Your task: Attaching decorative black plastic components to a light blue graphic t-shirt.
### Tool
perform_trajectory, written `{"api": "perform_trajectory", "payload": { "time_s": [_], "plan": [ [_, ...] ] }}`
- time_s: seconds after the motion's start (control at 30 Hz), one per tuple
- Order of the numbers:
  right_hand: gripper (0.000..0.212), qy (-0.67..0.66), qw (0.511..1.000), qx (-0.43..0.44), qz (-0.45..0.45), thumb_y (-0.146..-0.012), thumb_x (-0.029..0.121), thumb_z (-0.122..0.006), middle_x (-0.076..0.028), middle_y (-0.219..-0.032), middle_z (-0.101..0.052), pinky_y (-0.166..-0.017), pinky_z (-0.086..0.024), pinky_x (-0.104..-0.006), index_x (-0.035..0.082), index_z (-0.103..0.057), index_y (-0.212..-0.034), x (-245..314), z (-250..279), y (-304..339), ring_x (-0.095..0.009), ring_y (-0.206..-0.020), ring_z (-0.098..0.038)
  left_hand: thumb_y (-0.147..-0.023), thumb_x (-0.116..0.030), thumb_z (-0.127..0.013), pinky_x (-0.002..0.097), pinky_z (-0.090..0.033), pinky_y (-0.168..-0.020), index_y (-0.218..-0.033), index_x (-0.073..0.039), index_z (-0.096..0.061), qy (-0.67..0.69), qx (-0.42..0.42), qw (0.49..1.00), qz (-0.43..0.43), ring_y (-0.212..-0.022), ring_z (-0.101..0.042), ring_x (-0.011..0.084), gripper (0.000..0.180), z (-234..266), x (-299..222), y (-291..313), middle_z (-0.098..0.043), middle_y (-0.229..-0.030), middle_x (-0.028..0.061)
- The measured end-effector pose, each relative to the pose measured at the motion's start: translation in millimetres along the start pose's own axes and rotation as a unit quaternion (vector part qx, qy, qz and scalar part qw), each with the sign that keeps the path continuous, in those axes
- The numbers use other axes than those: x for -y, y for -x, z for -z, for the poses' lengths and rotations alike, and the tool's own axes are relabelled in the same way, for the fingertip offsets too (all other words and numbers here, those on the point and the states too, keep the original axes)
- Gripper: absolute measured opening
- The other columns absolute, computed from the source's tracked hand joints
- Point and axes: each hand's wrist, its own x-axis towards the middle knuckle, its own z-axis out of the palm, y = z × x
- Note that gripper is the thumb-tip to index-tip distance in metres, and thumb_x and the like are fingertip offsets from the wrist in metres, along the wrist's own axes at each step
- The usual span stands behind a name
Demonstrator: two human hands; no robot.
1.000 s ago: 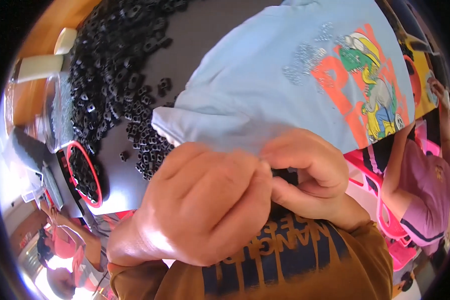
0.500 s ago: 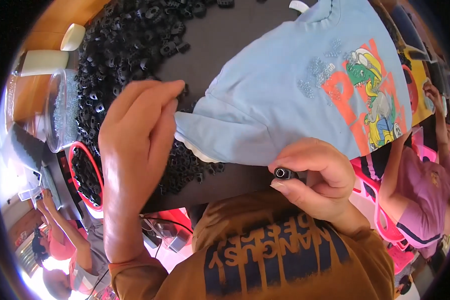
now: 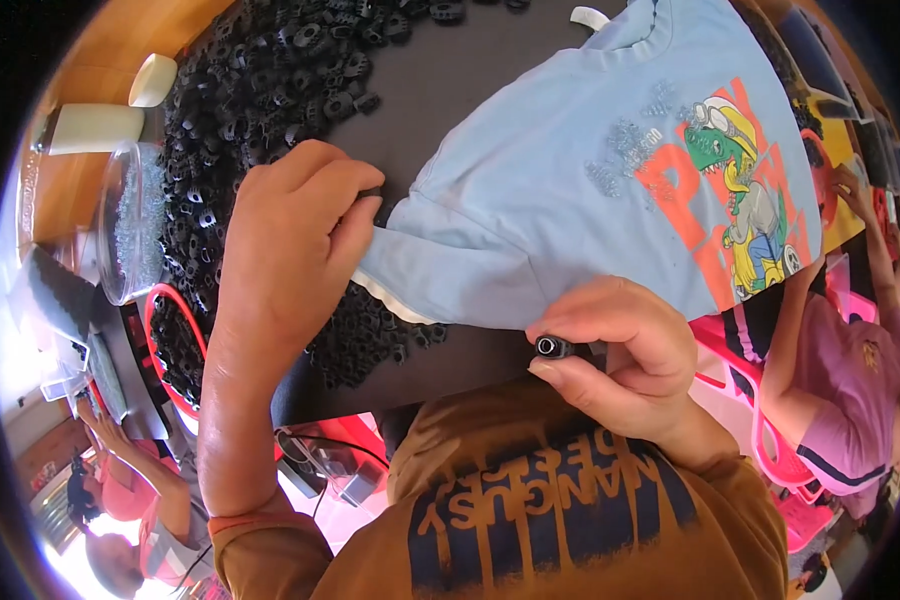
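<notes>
A light blue T-shirt (image 3: pixel 570 170) with a cartoon dinosaur print lies spread on a dark table (image 3: pixel 440 70). My right hand (image 3: pixel 635 350) pinches the shirt's lower edge and grips a small black round part (image 3: pixel 553 347) between thumb and fingers. My left hand (image 3: pixel 295 255) reaches over a big heap of small black plastic parts (image 3: pixel 260 90). Its fingertips are closed on one black piece (image 3: pixel 370 192) right beside the shirt's sleeve. More black parts lie under the sleeve's hem.
A clear plastic bowl (image 3: pixel 130 220) of small pins stands at the left beside a white cylinder (image 3: pixel 90 128). A red ring (image 3: pixel 160 350) curves along the table's left edge. One person in pink (image 3: pixel 850 380) sits at the right, another (image 3: pixel 130 480) at lower left.
My left hand left my right hand at the shirt's edge, swung left to the black heap and closed on a piece by the sleeve. My right hand kept its black part.
</notes>
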Motion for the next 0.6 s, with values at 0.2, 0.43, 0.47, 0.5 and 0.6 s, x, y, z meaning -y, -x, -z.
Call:
{"api": "perform_trajectory", "payload": {
  "time_s": [0.2, 0.43, 0.47, 0.5, 0.6],
  "plan": [
    [0.022, -0.011, 1.000, -0.013, -0.007, -0.070, 0.006, -0.076, -0.008, -0.079, -0.063, -0.057, -0.045, -0.0283, 0.003, -0.063, -0.089, -2, 3, 0, -0.021, -0.067, -0.060, -0.081, 0.000, -0.059, 0.0204, -0.039, -0.064, -0.092, 0.004, -0.065, 0.386, -0.035, 0.909, 0.154, -0.074, -0.051, 0.0095, 0.013, 11, -23, 4, -0.057, -0.083, 0.0050],
    [0.020, -0.021, 1.000, -0.014, -0.013, -0.072, 0.007, -0.074, -0.005, -0.071, -0.058, -0.052, -0.042, -0.0271, 0.003, -0.062, -0.088, 0, 3, -1, -0.018, -0.061, -0.056, -0.079, -0.020, -0.065, 0.0248, -0.037, -0.066, -0.086, 0.005, -0.066, 0.507, 0.040, 0.852, 0.123, -0.074, -0.049, 0.0150, 0.025, 7, -68, 14, -0.056, -0.080, 0.0080],
    [0.020, -0.023, 1.000, -0.009, -0.014, -0.072, 0.007, -0.073, -0.005, -0.071, -0.059, -0.053, -0.042, -0.0274, 0.003, -0.062, -0.088, 0, 4, -2, -0.018, -0.061, -0.056, -0.078, -0.017, -0.066, 0.0255, -0.038, -0.067, -0.087, 0.005, -0.066, 0.513, 0.047, 0.846, 0.136, -0.075, -0.050, 0.0154, 0.024, 6, -71, 14, -0.056, -0.080, 0.0084],
    [0.020, -0.023, 1.000, -0.011, -0.014, -0.072, 0.007, -0.073, -0.005, -0.071, -0.059, -0.053, -0.042, -0.0274, 0.003, -0.062, -0.088, 0, 5, -2, -0.018, -0.061, -0.056, -0.078, -0.017, -0.066, 0.0255, -0.038, -0.067, -0.087, 0.005, -0.066, 0.512, 0.049, 0.847, 0.135, -0.075, -0.050, 0.0154, 0.024, 5, -71, 14, -0.056, -0.080, 0.0084],
    [0.018, -0.016, 1.000, 0.002, -0.010, -0.073, 0.006, -0.072, -0.006, -0.073, -0.059, -0.054, -0.043, -0.0282, 0.003, -0.062, -0.087, 0, 6, -2, -0.020, -0.062, -0.057, -0.077, 0.002, -0.064, 0.0249, -0.040, -0.065, -0.093, 0.001, -0.067, 0.487, 0.077, 0.865, 0.092, -0.074, -0.053, 0.0149, 0.017, 4, -71, 13, -0.058, -0.080, 0.0065]
  ]
}}
